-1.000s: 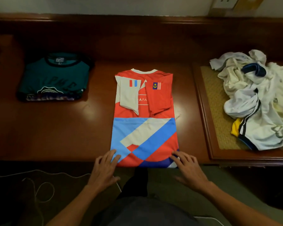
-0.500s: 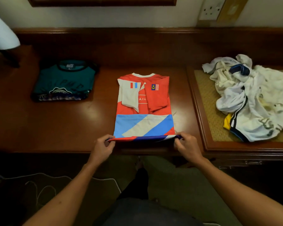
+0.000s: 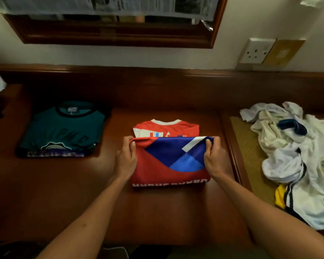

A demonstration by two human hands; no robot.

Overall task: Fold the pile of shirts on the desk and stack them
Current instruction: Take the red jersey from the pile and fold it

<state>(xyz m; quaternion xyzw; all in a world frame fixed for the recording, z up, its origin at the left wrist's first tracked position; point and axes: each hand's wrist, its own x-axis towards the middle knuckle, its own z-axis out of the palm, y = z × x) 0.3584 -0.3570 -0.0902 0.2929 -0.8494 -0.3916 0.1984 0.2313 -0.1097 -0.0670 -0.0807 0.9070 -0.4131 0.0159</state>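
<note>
Folding over itself at the middle of the table (image 3: 60,193), the red and blue shirt (image 3: 168,165) is now doubled: half a second ago its hem was only being lifted at the near edge, and now that hem is lying up near the collar, with the back panel and a band of white lettering facing up. The left hand (image 3: 126,157) is pinching the hem's left corner and the right hand (image 3: 213,156) is pinching its right corner, thumbs curled over the smooth, slightly glossy fabric. The shape is becoming a neat rectangle with crisp colour blocks. To the left, well apart, a folded teal shirt (image 3: 64,131) is lying flat on the polished dark wood. To the right, a crumpled heap of white shirts (image 3: 295,161) is resting on a woven mat (image 3: 251,156).
</note>
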